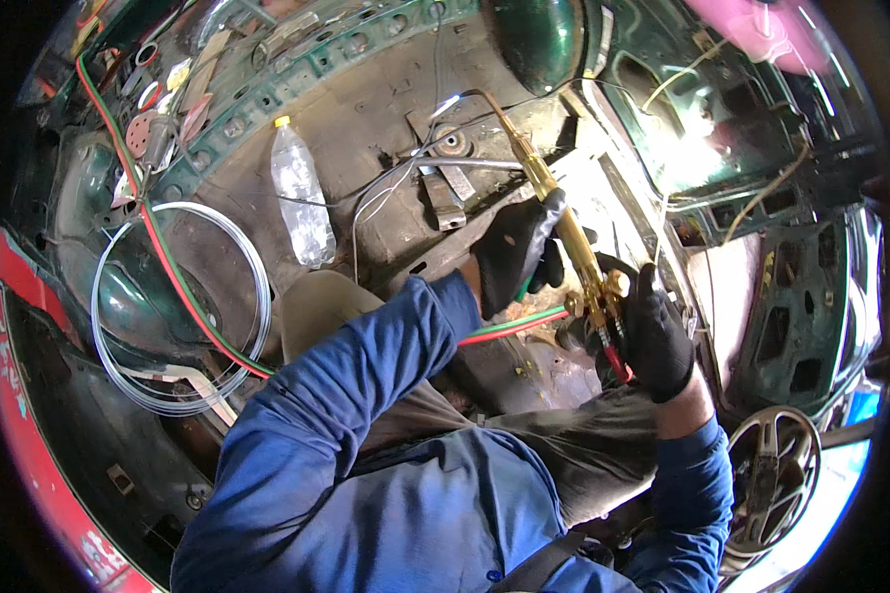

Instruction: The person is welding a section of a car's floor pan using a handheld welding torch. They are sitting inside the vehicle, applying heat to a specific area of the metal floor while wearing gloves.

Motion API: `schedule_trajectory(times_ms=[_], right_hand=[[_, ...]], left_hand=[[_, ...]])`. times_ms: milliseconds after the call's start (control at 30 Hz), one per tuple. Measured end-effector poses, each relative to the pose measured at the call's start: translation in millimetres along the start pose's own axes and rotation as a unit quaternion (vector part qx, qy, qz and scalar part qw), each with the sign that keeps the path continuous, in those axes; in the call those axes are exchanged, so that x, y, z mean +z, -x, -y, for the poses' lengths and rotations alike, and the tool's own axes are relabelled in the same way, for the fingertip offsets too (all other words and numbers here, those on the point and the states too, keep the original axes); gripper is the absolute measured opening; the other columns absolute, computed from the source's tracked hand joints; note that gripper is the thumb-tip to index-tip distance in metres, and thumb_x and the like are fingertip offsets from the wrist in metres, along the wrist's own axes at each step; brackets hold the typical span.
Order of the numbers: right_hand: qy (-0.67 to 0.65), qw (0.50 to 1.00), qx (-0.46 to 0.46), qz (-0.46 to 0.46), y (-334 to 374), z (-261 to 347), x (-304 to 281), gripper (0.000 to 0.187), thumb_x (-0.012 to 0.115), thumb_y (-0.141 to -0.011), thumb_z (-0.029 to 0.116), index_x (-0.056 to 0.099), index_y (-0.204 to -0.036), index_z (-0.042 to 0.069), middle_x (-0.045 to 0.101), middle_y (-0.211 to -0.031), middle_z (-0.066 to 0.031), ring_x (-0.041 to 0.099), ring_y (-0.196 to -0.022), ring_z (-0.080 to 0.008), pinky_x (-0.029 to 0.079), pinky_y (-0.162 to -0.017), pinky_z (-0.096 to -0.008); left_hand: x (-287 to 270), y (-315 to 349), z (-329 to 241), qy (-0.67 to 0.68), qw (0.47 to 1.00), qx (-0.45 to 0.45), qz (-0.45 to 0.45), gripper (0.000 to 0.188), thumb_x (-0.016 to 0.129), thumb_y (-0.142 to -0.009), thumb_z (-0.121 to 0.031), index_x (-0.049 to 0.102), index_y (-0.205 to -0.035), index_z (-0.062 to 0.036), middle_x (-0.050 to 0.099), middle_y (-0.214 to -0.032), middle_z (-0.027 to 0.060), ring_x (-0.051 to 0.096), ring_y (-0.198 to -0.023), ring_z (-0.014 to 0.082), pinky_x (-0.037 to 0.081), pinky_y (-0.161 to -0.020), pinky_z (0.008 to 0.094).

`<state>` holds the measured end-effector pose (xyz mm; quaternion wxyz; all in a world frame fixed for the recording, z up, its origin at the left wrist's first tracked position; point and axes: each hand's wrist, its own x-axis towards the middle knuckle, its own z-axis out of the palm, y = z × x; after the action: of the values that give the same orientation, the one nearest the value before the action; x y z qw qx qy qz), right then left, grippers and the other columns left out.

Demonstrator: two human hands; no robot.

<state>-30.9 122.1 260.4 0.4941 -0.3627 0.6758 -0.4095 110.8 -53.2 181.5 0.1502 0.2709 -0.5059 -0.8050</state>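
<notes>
A long brass gas torch (pixel 576 237) slants up and to the left in front of me. Its bent nozzle ends in a bluish-white streak that looks like a flame. My right hand (pixel 661 341), in a black glove, grips the torch's rear end around the valves. A red-handled part (pixel 618 364) shows beside that palm. My left hand (pixel 516 247), also black-gloved, is closed against the torch's left side. A bit of green shows under its fingers; what they hold is mostly hidden. Red and green hoses (pixel 514 324) run to the valve end.
I sit inside a stripped green car body (pixel 356 128). A clear bottle with a yellow cap (pixel 302 198) lies left, beside a coil of grey wire (pixel 97 296). Sanding discs (pixel 140 133) and clutter lie far left. A steering wheel (pixel 773 474) is at lower right. Thin cables cross the floor.
</notes>
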Motion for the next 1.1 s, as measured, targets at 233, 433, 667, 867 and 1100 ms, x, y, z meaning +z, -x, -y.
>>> schedule_trajectory(times_ms=[233, 433, 667, 867, 1100], right_hand=[[0.160, 0.950, -0.209, -0.169, -13, -54, -34, 0.042, 0.038, -0.117, 0.032, 0.063, -0.135, 0.004, 0.072, -0.091, -0.0167, 0.065, -0.059, -0.0180, 0.054, -0.054, -0.0341], [0.004, 0.977, -0.002, -0.213, -31, -8, -41, 0.071, 0.043, -0.107, 0.065, 0.071, -0.117, 0.000, 0.074, -0.082, -0.0080, 0.063, -0.056, -0.0130, 0.050, -0.051, -0.0277], [-0.056, 0.964, -0.054, -0.253, -60, 1, -60, 0.063, 0.059, -0.101, 0.063, 0.071, -0.118, 0.003, 0.075, -0.084, -0.0087, 0.062, -0.055, -0.0115, 0.045, -0.044, -0.0257], [-0.057, 0.960, -0.030, -0.273, -57, -3, -79, 0.065, 0.063, -0.099, 0.062, 0.068, -0.129, 0.004, 0.077, -0.090, -0.0094, 0.066, -0.057, -0.0138, 0.046, -0.043, -0.0271], [-0.094, 0.941, 0.011, -0.326, -61, -9, -85, 0.065, 0.071, -0.092, 0.063, 0.071, -0.119, 0.003, 0.073, -0.083, -0.0111, 0.067, -0.057, -0.0184, 0.047, -0.043, -0.0286]], left_hand=[[-67, 37, -92, -0.317, 0.947, -0.015, 0.054, 0.054, 0.055, -0.107, -0.054, 0.067, -0.121, -0.0041, 0.080, -0.098, 0.0090, 0.054, -0.046, 0.0103, 0.043, -0.042, 0.0260], [-144, 176, -184, -0.521, 0.851, -0.055, -0.033, 0.052, 0.056, -0.106, -0.053, 0.068, -0.120, -0.0042, 0.079, -0.098, 0.0091, 0.055, -0.047, 0.0109, 0.043, -0.044, 0.0261], [-132, 257, -174, -0.565, 0.816, -0.116, -0.036, 0.050, 0.058, -0.105, -0.051, 0.069, -0.119, -0.0043, 0.079, -0.098, 0.0091, 0.056, -0.049, 0.0115, 0.044, -0.045, 0.0262], [-120, 253, -154, -0.557, 0.825, -0.096, 0.004, 0.048, 0.059, -0.104, -0.049, 0.069, -0.119, -0.0044, 0.079, -0.097, 0.0091, 0.057, -0.050, 0.0121, 0.045, -0.046, 0.0263], [-109, 248, -153, -0.564, 0.822, -0.072, 0.026, 0.046, 0.061, -0.103, -0.048, 0.070, -0.118, -0.0045, 0.079, -0.097, 0.0092, 0.058, -0.051, 0.0127, 0.045, -0.048, 0.0265]])
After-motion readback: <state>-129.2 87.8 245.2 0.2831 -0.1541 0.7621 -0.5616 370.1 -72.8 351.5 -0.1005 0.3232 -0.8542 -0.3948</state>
